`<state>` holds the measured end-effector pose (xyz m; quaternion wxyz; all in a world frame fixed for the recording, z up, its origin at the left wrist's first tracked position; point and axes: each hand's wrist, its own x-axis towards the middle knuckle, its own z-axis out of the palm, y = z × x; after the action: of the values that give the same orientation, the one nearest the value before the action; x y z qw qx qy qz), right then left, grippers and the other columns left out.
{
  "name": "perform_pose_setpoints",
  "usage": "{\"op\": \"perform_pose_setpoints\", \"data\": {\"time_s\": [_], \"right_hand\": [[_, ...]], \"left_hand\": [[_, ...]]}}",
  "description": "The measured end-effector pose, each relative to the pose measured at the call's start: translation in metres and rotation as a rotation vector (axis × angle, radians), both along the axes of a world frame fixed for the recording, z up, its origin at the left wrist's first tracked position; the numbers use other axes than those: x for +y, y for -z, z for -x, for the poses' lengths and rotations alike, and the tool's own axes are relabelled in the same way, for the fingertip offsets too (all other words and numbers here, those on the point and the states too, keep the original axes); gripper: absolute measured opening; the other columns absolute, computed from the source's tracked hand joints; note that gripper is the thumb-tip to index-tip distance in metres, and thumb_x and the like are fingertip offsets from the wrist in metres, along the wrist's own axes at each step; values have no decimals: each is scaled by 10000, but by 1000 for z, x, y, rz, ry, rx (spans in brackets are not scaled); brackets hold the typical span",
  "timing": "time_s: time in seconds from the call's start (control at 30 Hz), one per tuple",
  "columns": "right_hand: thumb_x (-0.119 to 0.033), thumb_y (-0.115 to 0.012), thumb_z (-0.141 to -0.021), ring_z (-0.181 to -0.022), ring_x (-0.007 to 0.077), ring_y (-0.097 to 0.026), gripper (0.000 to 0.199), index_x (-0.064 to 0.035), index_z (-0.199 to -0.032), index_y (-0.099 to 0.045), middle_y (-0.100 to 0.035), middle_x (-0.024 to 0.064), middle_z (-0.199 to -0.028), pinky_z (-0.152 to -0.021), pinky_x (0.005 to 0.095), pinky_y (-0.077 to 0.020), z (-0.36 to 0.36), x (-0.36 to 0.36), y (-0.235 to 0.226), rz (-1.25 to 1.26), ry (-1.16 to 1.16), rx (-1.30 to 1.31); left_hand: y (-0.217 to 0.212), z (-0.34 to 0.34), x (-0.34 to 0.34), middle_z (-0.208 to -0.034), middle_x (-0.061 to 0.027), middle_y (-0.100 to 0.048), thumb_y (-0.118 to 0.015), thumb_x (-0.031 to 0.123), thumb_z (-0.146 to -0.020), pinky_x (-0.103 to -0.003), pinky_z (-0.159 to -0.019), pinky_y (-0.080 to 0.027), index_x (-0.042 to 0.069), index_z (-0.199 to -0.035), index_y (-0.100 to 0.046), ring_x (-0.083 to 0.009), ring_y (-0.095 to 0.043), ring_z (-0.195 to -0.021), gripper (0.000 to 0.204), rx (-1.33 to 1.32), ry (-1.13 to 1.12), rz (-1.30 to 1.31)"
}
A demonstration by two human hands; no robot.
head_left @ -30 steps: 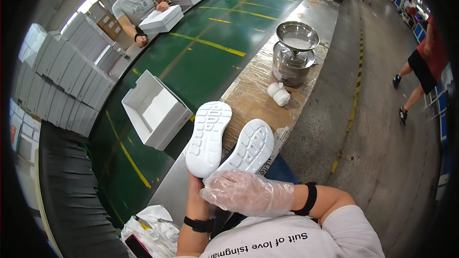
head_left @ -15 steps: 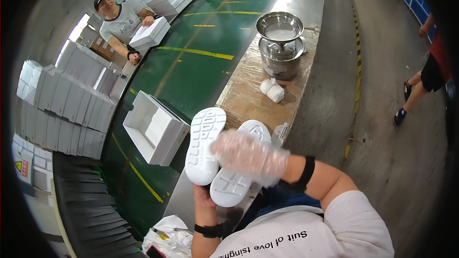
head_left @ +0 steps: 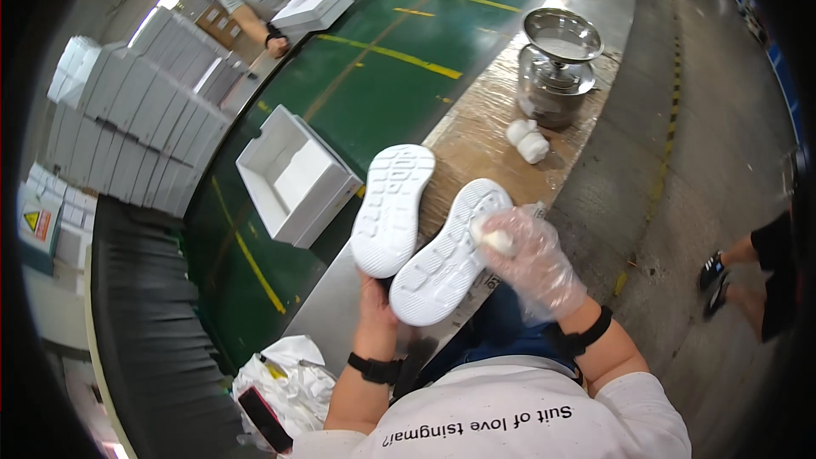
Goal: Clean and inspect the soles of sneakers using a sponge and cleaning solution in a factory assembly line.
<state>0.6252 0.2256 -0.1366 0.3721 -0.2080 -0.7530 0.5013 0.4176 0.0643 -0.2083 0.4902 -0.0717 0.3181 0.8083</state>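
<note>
Two shoes are held up with their white soles facing me: the left shoe (head_left: 393,208) stands nearly upright, the right shoe (head_left: 446,259) leans to the right. My left hand (head_left: 374,302) grips them from below, near their lower ends; its fingers are mostly hidden behind the soles. A clear plastic glove covers my right hand (head_left: 535,259). Its fingers are closed around a small white wad (head_left: 495,242), which looks like cloth or cotton, at the right shoe's outer edge.
An open white shoebox (head_left: 297,178) sits on the green conveyor (head_left: 374,85). On the bench are a metal dispenser with a dish (head_left: 557,68) and a white roll (head_left: 529,141). A phone (head_left: 265,419) lies by white plastic at lower left. Across the conveyor, a person (head_left: 270,0) touches a box.
My right hand has moved from across both soles to the right shoe's outer edge, uncovering the soles. The shoes' upper ends are farther apart. My view has shifted.
</note>
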Motion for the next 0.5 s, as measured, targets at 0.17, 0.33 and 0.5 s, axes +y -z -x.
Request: {"op": "perform_pose_setpoints", "data": {"time_s": [0.17, 0.33, 0.5], "right_hand": [[-103, -651, -782, -977, 271, -579, 263, -36, -1022, -568, -582, 109, -1050, -845, 376, -476, 29, -46, -37, -397, -299, -64], [-94, -616, -777, -1008, 272, -572, 284, -21, -1043, -550, -579, 117, -1034, -881, 368, -469, 31, -68, -42, -712, -754, -129], [-50, -687, -741, -945, 329, -606, 355, -70, -1081, -587, -591, 142, -1049, -862, 403, -501, 33, -21, -100, -42, -413, -65]], "left_hand": [[-15, -14, 12, -1316, -94, -550, -486, 592, -896, -449, -1006, -448, 113, -1348, -474, -268, -540, -1184, 659, 101, 40, -54], [-46, -28, 16, -1296, -95, -565, -403, 714, -858, -450, -970, -473, 122, -1351, -476, -275, -560, -1154, 774, 95, 85, 52], [-28, -16, 4, -1208, -56, -621, -377, 737, -854, -359, -870, -534, 157, -1324, -505, -195, -627, -1005, 757, 23, 162, 186]]}}
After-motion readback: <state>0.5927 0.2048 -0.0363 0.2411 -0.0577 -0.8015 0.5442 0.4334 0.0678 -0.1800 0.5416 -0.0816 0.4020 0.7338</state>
